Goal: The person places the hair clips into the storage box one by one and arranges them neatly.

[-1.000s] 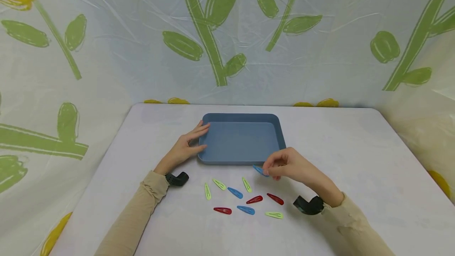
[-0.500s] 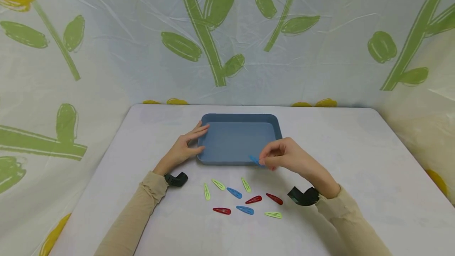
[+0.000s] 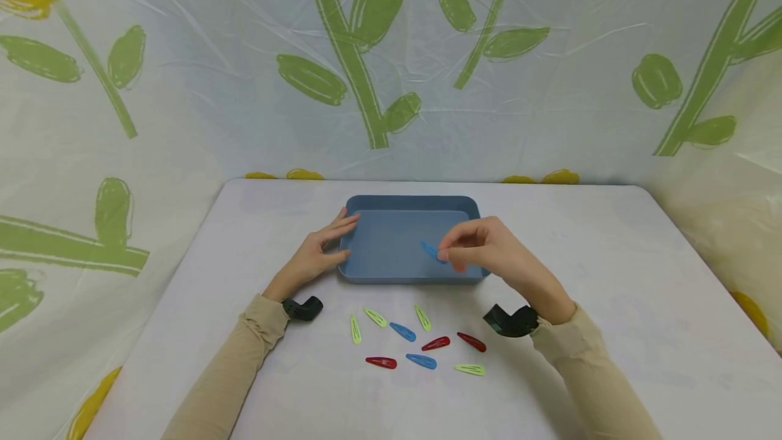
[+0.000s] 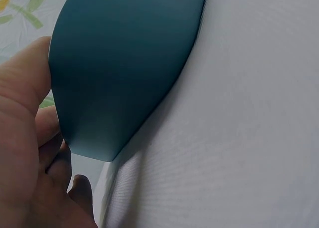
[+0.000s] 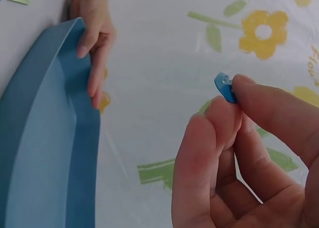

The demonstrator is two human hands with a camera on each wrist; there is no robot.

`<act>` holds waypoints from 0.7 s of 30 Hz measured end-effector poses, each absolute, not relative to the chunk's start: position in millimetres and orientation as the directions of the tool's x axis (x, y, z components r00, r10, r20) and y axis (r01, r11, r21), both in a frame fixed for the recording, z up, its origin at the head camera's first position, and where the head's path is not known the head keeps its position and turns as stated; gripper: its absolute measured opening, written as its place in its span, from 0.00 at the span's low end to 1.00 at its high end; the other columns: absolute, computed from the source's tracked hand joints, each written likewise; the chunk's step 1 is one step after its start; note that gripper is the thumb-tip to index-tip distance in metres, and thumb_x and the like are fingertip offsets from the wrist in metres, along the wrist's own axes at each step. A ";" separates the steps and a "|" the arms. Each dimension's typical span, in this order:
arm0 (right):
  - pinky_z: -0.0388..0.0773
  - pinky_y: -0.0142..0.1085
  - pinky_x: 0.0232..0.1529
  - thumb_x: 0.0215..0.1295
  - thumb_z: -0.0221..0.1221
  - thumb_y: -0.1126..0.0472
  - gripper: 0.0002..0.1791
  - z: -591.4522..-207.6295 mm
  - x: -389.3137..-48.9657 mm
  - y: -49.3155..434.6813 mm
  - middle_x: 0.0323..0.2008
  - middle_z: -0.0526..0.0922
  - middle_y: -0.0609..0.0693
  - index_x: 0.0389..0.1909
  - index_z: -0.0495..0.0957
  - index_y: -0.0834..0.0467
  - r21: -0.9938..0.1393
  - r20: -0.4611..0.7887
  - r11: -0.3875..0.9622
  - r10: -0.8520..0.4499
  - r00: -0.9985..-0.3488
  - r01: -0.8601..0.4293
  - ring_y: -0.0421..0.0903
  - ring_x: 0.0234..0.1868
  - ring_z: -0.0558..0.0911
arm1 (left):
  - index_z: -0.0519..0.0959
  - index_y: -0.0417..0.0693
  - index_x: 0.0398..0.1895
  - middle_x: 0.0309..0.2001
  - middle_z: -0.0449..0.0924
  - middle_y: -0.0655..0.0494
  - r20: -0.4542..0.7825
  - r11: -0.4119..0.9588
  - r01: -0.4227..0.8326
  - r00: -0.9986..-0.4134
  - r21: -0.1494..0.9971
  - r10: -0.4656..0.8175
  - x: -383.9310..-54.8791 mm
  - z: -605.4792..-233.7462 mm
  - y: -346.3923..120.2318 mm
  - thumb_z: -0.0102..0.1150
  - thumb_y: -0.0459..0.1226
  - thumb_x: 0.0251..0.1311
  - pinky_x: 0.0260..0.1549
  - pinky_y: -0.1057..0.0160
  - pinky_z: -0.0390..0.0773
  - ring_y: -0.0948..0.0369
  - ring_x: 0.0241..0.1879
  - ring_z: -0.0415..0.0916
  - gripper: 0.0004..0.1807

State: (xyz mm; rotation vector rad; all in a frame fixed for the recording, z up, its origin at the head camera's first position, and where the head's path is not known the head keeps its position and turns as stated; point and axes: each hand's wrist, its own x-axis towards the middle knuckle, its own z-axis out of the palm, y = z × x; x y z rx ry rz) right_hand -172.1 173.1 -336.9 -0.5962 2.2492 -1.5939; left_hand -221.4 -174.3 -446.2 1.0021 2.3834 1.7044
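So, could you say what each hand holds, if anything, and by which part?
The right hand pinches a blue hair clip by one end. The left hand touches the tray at its left edge.

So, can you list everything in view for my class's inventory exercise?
Table: one, white, centre
Tray: one, blue-grey, on the table
Green clips: four, lime, before tray
Red clips: three, red, same area
Blue clips: two, blue, same area
Raised clip: one, blue, over tray
Floral sheeting: count unclear, white-green-yellow, behind, beside table
Wrist devices: two, black, both wrists
Sleeves: two, beige, both arms
Left hand: one, bare, touching tray's left side
Right hand: one, bare, pinching raised clip
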 end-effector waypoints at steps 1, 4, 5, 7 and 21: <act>0.77 0.41 0.36 0.64 0.66 0.60 0.06 -336.0 -173.3 172.0 0.23 0.79 0.57 0.37 0.85 0.59 -0.947 -0.015 0.284 -0.502 -0.865 -0.148 0.61 0.30 0.77 | 0.64 0.26 0.69 0.73 0.58 0.35 0.321 0.186 0.472 -0.790 0.862 0.522 -221.2 -445.9 -174.3 0.58 0.19 0.61 0.73 0.58 0.46 0.45 0.77 0.37 0.31; 0.79 0.43 0.38 0.64 0.66 0.60 0.06 -333.0 -176.2 168.5 0.25 0.80 0.57 0.37 0.85 0.60 -0.955 0.003 0.257 -0.487 -0.874 -0.147 0.60 0.30 0.78 | 0.64 0.26 0.69 0.73 0.58 0.35 0.320 0.186 0.471 -0.791 0.862 0.522 -220.7 -445.4 -174.1 0.58 0.20 0.61 0.73 0.58 0.46 0.45 0.78 0.37 0.31; 0.79 0.43 0.39 0.64 0.66 0.61 0.07 -331.9 -177.1 167.3 0.25 0.80 0.57 0.38 0.85 0.60 -0.959 0.009 0.245 -0.482 -0.876 -0.145 0.60 0.31 0.78 | 0.64 0.26 0.69 0.73 0.58 0.35 0.321 0.185 0.472 -0.790 0.862 0.523 -220.7 -445.2 -174.1 0.58 0.19 0.61 0.73 0.58 0.46 0.45 0.77 0.37 0.31; 0.79 0.44 0.41 0.64 0.66 0.61 0.07 -329.4 -178.8 164.8 0.26 0.80 0.57 0.38 0.85 0.60 -0.964 0.021 0.226 -0.472 -0.881 -0.144 0.58 0.31 0.78 | 0.64 0.26 0.69 0.73 0.58 0.34 0.325 0.181 0.475 -0.788 0.861 0.523 -220.6 -445.2 -174.1 0.58 0.19 0.61 0.73 0.58 0.46 0.44 0.77 0.37 0.31; 0.78 0.47 0.49 0.65 0.65 0.58 0.09 -316.3 -193.6 143.9 0.34 0.83 0.58 0.41 0.85 0.59 -0.979 0.048 0.165 -0.368 -0.928 -0.116 0.58 0.37 0.81 | 0.64 0.26 0.69 0.73 0.58 0.34 0.335 0.166 0.480 -0.783 0.861 0.525 -222.4 -448.4 -175.2 0.58 0.19 0.61 0.73 0.61 0.47 0.45 0.77 0.37 0.31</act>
